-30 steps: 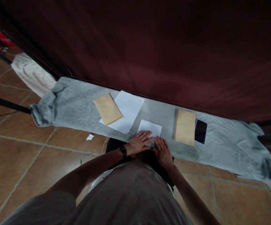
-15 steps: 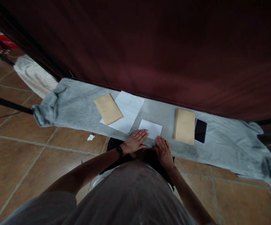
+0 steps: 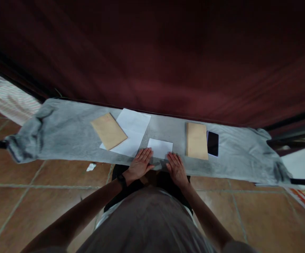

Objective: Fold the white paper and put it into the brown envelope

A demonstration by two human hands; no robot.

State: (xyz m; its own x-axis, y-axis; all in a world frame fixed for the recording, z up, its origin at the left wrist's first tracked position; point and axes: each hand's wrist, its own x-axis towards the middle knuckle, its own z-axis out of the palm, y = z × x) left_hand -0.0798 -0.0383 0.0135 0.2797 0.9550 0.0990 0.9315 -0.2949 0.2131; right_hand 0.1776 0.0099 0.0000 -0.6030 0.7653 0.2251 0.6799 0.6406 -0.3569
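Observation:
A small white sheet of paper (image 3: 159,147), perhaps folded, lies flat on the grey cloth (image 3: 68,130) in front of me. My left hand (image 3: 139,164) rests flat with its fingertips at the sheet's left edge, fingers stretched out. At its lower right corner lies my right hand (image 3: 177,169), also flat with fingers extended. Neither hand grips anything. Left of the small sheet is larger white paper (image 3: 133,128) with a crease across it, partly covered by a brown envelope (image 3: 109,130). To the right sits a stack of brown envelopes (image 3: 197,141).
A dark-screened phone (image 3: 213,143) touches or nearly touches the envelope stack's right side. Behind the cloth-covered surface hangs a dark red curtain (image 3: 152,91). A white scrap (image 3: 91,167) lies on the tiled floor (image 3: 70,175). Striped fabric (image 3: 10,98) hangs at far left.
The camera view has shifted, so the surface now sits more level and further left. My left hand has moved from the small sheet's lower edge to its left edge; the right stays near the corner.

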